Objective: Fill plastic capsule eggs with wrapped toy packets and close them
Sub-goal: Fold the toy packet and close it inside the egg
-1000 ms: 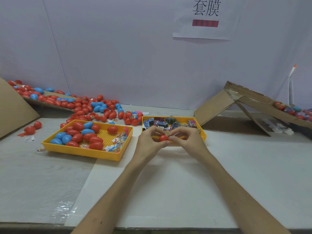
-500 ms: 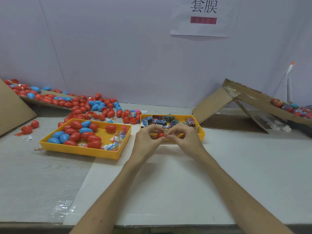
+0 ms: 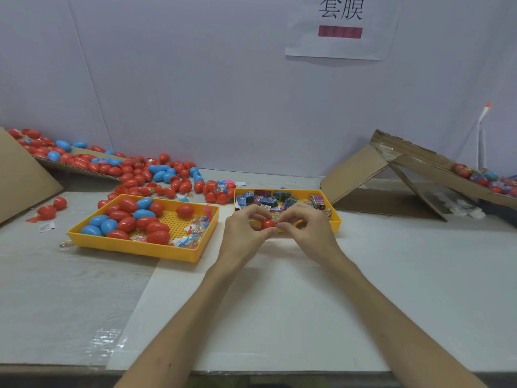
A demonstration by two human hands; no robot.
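- Left hand (image 3: 243, 232) and right hand (image 3: 309, 232) are pinching one small red capsule egg (image 3: 268, 224) between curled fingers (image 3: 251, 210), over the near rim of the yellow packet tray (image 3: 337, 221).
- Risk: the smooth, glossy shell is probably prone to slipping under an off-axis squeeze, and a crinkly wrapper caught in the seam would be blocking closure.
- Rigid, rounded eggs are lying in the perforated tray (image 3: 134, 247) on the pale surface (image 3: 279, 303).

Bare L hand (image 3: 246, 233) & R hand (image 3: 310, 233), bare forearms (image 3: 181, 317) to frame btm.
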